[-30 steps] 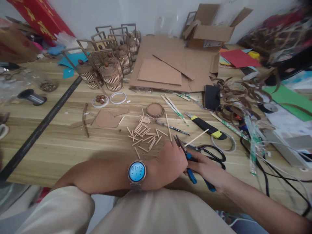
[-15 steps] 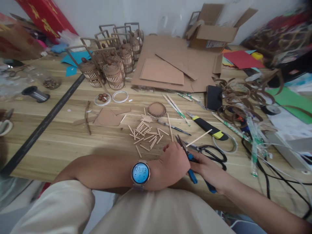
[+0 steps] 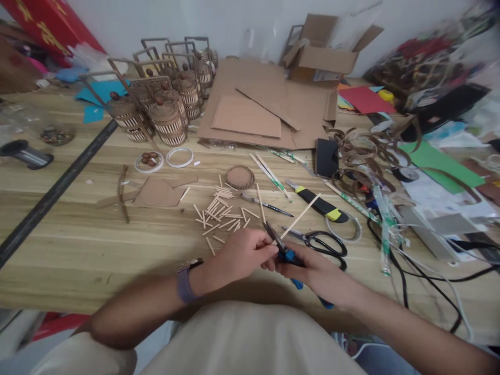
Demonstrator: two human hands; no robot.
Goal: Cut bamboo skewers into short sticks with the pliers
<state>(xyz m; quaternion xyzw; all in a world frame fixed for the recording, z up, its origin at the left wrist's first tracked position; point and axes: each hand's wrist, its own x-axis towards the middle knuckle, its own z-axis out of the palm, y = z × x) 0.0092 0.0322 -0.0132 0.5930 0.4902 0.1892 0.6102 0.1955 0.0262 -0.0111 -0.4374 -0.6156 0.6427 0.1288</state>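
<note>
My left hand [image 3: 248,252], with a watch strap at the wrist, pinches the near end of a thin wooden stick [image 3: 302,214] that slants up to the right. Around the blue handles of a pair of cutting pliers [image 3: 289,255] my right hand [image 3: 318,273] is closed. The dark jaws are at the stick close to my left fingertips; whether they grip it cannot be told. Another long stick [image 3: 260,203] lies just beyond the jaws. Short cut sticks [image 3: 216,208] are scattered on the table beyond my left hand, beside a round cardboard base with a braided rim [image 3: 239,177].
Black-handled scissors [image 3: 326,244], a utility knife [image 3: 318,202] and a pen [image 3: 269,204] lie near my right hand. Several small lidded baskets [image 3: 167,122] stand at the back left, with cardboard sheets [image 3: 248,117] beside them. Cables [image 3: 406,281] and brown strips [image 3: 363,156] lie on the right.
My left hand has turned at the wrist, so the watch face has turned out of sight, and its fingers now pinch the stick's end at the pliers. The view has shifted slightly right.
</note>
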